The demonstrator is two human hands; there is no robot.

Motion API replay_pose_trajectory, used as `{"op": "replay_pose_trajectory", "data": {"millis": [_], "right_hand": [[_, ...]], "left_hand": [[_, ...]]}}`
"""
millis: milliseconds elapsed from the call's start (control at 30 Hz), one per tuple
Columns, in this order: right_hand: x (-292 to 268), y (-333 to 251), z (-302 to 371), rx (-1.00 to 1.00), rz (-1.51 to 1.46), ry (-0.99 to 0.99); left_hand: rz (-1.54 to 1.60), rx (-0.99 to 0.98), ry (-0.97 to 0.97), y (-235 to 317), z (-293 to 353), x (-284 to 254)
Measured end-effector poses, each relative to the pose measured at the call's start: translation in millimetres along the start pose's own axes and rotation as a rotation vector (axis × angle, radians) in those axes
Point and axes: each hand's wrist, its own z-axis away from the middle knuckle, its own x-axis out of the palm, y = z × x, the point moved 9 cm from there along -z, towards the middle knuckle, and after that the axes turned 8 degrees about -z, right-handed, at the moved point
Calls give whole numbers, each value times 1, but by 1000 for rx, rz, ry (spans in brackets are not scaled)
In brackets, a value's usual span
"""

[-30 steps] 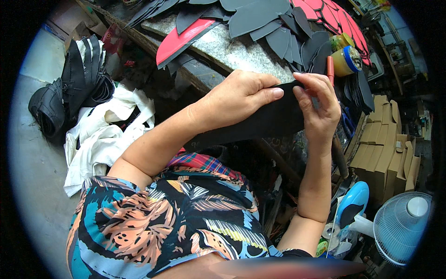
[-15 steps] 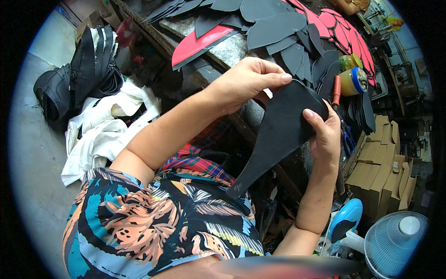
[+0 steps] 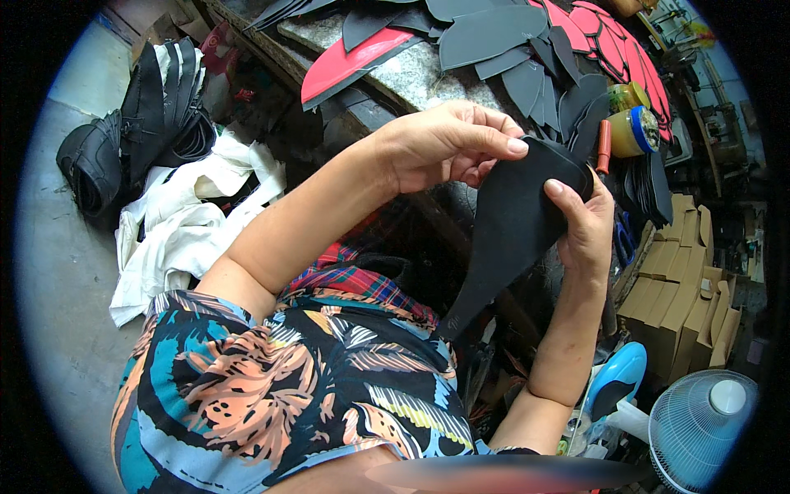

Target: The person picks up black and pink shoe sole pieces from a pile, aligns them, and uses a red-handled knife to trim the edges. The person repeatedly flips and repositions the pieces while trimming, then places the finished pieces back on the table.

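Between my two hands hangs a black leather-like piece (image 3: 514,218), wide and rounded at the top and narrowing to a tail near my shirt. A small light mark shows close to its narrow end. My left hand (image 3: 461,144) pinches the upper edge between thumb and index finger, the other fingers curled. My right hand (image 3: 586,230) grips the rounded right side, its thumb lying on the face and its fingers hidden behind.
Ahead on the worktable (image 3: 411,82) lie black cut pieces (image 3: 485,37) and red ones (image 3: 354,62). Jars (image 3: 629,132) and a red-handled tool (image 3: 604,148) stand at right, near cardboard boxes (image 3: 666,288) and a fan (image 3: 708,436). White cloth (image 3: 189,222) lies left.
Both hands and the black piece have shifted slightly right. The piece's narrow tail has swung right, and the piece appears more steeply upright.
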Motion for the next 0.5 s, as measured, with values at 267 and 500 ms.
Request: {"op": "replay_pose_trajectory", "data": {"millis": [267, 500], "right_hand": [[-5, 0, -1, -32, -29, 78], [1, -3, 6, -92, -21, 82]], "left_hand": [[4, 222, 208, 12, 4, -13], [-558, 415, 508, 36, 27, -11]]}}
